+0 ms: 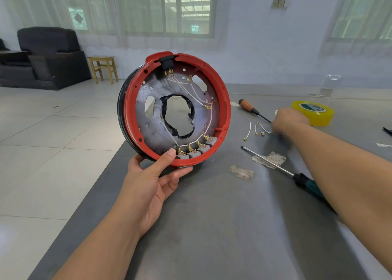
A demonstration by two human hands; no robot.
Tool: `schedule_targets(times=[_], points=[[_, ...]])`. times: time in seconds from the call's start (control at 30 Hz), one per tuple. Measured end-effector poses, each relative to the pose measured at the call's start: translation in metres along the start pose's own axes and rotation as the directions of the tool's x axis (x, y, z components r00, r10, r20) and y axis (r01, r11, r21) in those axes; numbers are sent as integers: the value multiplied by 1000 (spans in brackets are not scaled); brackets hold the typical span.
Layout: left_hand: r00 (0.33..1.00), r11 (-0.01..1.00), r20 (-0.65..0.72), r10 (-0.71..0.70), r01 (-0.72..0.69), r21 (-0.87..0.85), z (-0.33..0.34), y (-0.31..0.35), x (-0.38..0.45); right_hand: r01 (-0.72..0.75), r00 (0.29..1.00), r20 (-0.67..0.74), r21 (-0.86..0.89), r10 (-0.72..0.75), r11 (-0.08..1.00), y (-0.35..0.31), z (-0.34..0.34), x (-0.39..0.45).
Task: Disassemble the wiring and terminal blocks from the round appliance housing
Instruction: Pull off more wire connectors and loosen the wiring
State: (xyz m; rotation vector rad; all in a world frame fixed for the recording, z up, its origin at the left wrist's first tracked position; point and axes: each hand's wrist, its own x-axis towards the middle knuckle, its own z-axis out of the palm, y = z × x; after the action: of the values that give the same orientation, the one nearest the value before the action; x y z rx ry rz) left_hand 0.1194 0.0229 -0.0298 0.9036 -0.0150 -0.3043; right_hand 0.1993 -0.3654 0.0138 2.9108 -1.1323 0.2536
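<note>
Left hand (152, 180) gripping red round housing (177, 109) upright at table (212, 226) edge, white wires (197, 90), grey terminal blocks (196, 151) inside, right hand (286, 120) blurred over loose wires (255, 129), grip unclear, two screwdrivers (253, 109), yellow tape (312, 112).

Two screwdrivers (253, 110), four terminal blocks (196, 150), one tape roll (313, 112)

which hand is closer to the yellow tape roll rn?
Right. The right hand is down on the table just left of the yellow tape roll, by the loose wires. The left hand is far to its left, holding the red housing upright by its lower rim.
</note>
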Motion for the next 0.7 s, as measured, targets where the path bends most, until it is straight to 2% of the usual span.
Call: schedule_targets(times=[0.13, 0.3, 0.4, 0.7], points=[[1000, 1000, -10, 2, -2, 6, 2, 0, -2, 212, 977, 14, 55, -213, 976, -19, -5, -18], [1000, 1000, -16, 16, -16, 8, 4, 0, -3, 381, 897, 201, 100, -394, 919, -42, 8, -51], [1000, 1000, -10, 16, -16, 7, 3, 1, -3, 383, 873, 294, 80, -389, 920, -44, 25, -65], [1000, 1000, 6, 16, -16, 3, -1, 0, -2, 349, 879, 320, 76, -355, 934, -17, 24, -61]])
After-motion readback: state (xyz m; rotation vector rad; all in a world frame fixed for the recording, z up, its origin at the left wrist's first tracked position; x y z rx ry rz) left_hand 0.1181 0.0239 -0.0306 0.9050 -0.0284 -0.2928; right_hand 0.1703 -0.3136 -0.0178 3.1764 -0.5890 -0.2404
